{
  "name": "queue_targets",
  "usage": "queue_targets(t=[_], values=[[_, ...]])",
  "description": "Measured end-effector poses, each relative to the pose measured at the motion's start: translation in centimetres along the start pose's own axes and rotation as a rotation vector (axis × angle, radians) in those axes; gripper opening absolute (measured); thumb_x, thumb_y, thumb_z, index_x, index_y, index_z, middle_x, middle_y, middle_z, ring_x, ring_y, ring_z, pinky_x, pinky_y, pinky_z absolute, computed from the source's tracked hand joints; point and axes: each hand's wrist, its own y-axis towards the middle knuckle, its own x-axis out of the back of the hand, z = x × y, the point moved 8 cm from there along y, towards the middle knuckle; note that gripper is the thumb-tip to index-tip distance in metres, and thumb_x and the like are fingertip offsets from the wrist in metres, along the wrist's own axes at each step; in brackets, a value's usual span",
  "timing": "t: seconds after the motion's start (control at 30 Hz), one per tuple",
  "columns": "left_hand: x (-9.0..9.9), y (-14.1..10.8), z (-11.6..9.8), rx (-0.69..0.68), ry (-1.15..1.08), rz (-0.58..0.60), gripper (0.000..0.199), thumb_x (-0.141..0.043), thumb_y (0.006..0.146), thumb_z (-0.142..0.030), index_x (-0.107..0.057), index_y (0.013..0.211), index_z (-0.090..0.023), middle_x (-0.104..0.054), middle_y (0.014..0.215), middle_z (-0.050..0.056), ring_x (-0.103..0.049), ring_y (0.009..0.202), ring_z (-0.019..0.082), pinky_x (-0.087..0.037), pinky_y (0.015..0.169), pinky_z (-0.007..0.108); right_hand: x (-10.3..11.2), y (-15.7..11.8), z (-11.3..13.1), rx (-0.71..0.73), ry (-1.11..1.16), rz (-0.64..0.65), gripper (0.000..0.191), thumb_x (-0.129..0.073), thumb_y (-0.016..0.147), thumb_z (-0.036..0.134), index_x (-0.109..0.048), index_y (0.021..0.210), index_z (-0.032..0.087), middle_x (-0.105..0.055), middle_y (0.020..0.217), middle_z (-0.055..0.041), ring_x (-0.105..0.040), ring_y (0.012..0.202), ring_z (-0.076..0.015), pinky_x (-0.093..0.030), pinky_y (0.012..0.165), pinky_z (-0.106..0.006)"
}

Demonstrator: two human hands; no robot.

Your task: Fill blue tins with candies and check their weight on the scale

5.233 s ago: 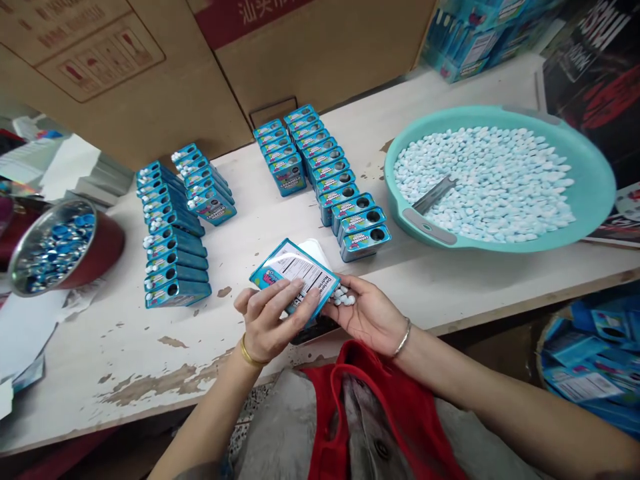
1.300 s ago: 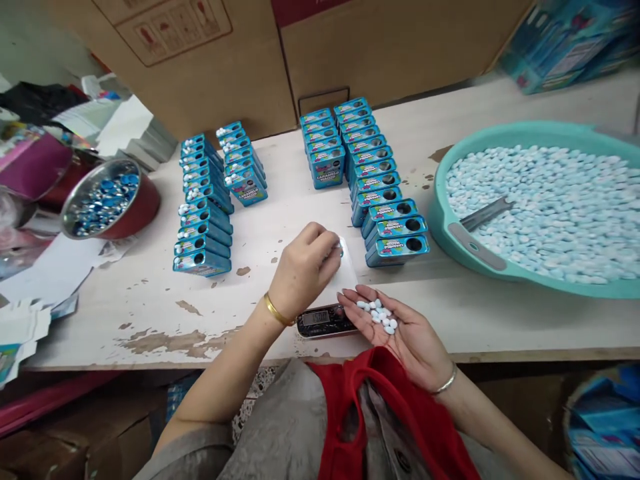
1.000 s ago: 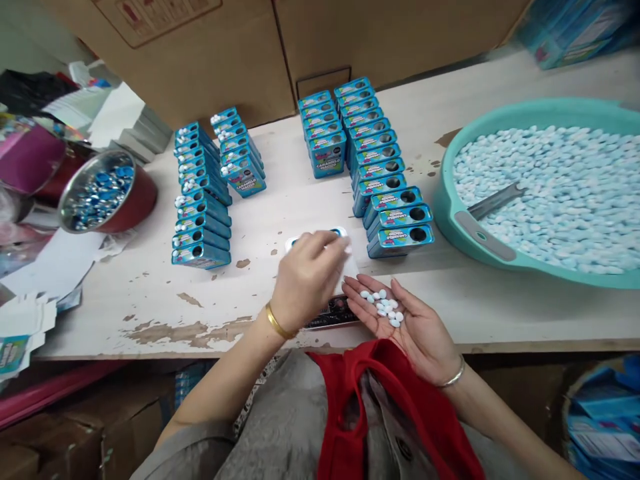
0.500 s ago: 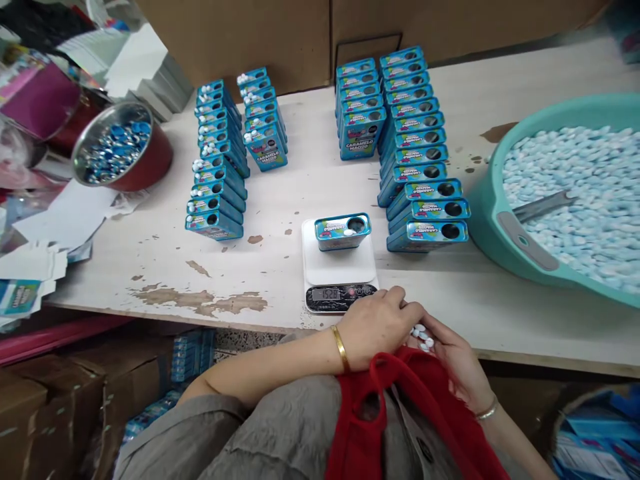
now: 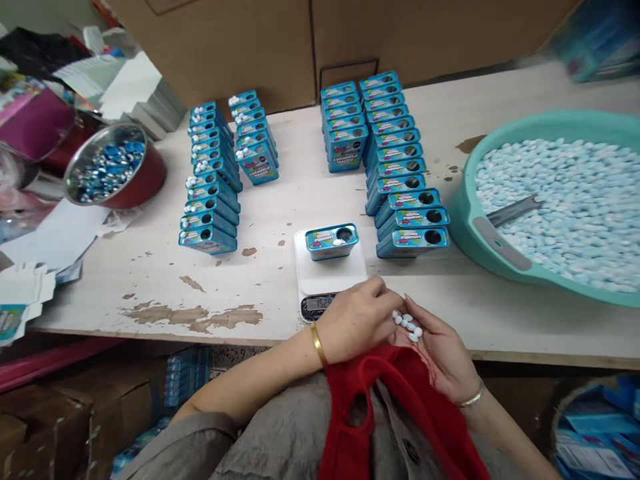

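Note:
A blue tin [image 5: 332, 243] stands on the white scale [image 5: 331, 275], a white candy lying on its top beside the round hole. Part of the scale's lit display is covered by my left hand [image 5: 357, 320], whose fingers are bent together at the edge of my right palm; what they pinch is hidden. My right hand [image 5: 445, 353] is cupped palm up, holding several white candies [image 5: 409, 325]. Rows of blue tins [image 5: 407, 240] with open holes stand right of the scale. More tins [image 5: 209, 239], topped with small white candies, stand at the left.
A turquoise basin [image 5: 465, 220] full of pale candies, with a metal scoop [image 5: 515, 211] in it, sits at the right. At the left is a red-sided metal bowl [image 5: 145, 175] of shiny blue and silver pieces. Cardboard [image 5: 215, 47] rises behind the table [image 5: 270, 293].
The view has shifted, so the scale and tins appear further left and slightly lower. My left hand now covers more of the scale's display. More candies show in my right palm.

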Motion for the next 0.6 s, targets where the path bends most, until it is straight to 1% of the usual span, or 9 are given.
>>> queue_targets(t=[0.07, 0.17, 0.27, 0.33, 0.4, 0.47, 0.6], values=[[1.5, 0.3, 0.2, -0.019, -0.037, -0.078, 0.021, -0.047, 0.084, -0.015, -0.057, 0.102, -0.017, -0.053, 0.093, 0.005, -0.055, 0.082, 0.014, -0.049, 0.074, 0.025, -1.3, 0.6, 0.7, 0.048, 0.068, 0.003, 0.011, -0.058, 0.081, 0.013, -0.066, 0.088, 0.016, -0.073, 0.081, -0.0016, -0.070, 0.077, -0.0122, -0.059, 0.073, -0.024], [4.2, 0.7, 0.1, -0.097, -0.056, -0.231, 0.017, -0.047, 0.084, -0.013, -0.058, 0.096, -0.016, -0.054, 0.089, 0.005, -0.054, 0.080, 0.013, -0.049, 0.071, 0.025, -3.4, 1.3, 1.7, 0.112, 0.105, 0.033, 0.019, -0.047, 0.087, 0.011, -0.066, 0.085, 0.015, -0.073, 0.080, -0.0023, -0.069, 0.075, -0.0096, -0.058, 0.071, -0.020], [7.1, 0.7, -0.2, -0.182, -0.062, -0.408, 0.014, -0.049, 0.083, -0.011, -0.057, 0.093, -0.016, -0.054, 0.088, 0.005, -0.053, 0.078, 0.011, -0.048, 0.068, 0.022, -5.5, 1.7, 2.1, 0.137, 0.086, 0.105, 0.027, -0.040, 0.091, 0.013, -0.067, 0.087, 0.013, -0.074, 0.083, -0.0044, -0.070, 0.078, -0.0109, -0.058, 0.075, -0.022], [9.0, 0.6, 0.0, -0.183, -0.035, -0.527, 0.011, -0.052, 0.083, -0.011, -0.057, 0.091, -0.016, -0.054, 0.089, 0.004, -0.053, 0.076, 0.011, -0.047, 0.065, 0.022, -6.4, 1.9, 2.2, 0.146, 0.067, 0.130, 0.030, -0.038, 0.092, 0.014, -0.068, 0.090, 0.012, -0.074, 0.087, -0.0067, -0.070, 0.083, -0.0126, -0.057, 0.080, -0.024], [10.6, 0.5, 0.6, -0.149, 0.017, -0.630, 0.009, -0.054, 0.082, -0.012, -0.057, 0.090, -0.016, -0.055, 0.089, 0.004, -0.053, 0.076, 0.010, -0.047, 0.065, 0.022, -6.8, 2.0, 2.2, 0.145, 0.051, 0.132, 0.031, -0.037, 0.092, 0.015, -0.068, 0.092, 0.009, -0.073, 0.093, -0.0100, -0.069, 0.091, -0.0153, -0.056, 0.086, -0.026], [11.7, 0.6, 1.5, -0.104, 0.071, -0.675, 0.006, -0.055, 0.082, -0.013, -0.056, 0.087, -0.016, -0.056, 0.086, 0.004, -0.054, 0.076, 0.011, -0.047, 0.067, 0.023, -6.8, 2.1, 2.3, 0.144, 0.044, 0.122, 0.029, -0.039, 0.092, 0.016, -0.067, 0.095, 0.007, -0.072, 0.098, -0.0130, -0.066, 0.100, -0.0189, -0.053, 0.091, -0.028], [12.7, 0.6, 3.3, -0.017, 0.134, -0.640, 0.002, -0.055, 0.084, -0.015, -0.056, 0.085, -0.016, -0.059, 0.078, 0.001, -0.053, 0.072, 0.010, -0.045, 0.067, 0.024, -5.9, 2.1, 2.6, 0.152, 0.050, 0.093, 0.027, -0.043, 0.090, 0.017, -0.066, 0.098, 0.006, -0.070, 0.105, -0.0149, -0.061, 0.110, -0.0228, -0.051, 0.095, -0.030]])
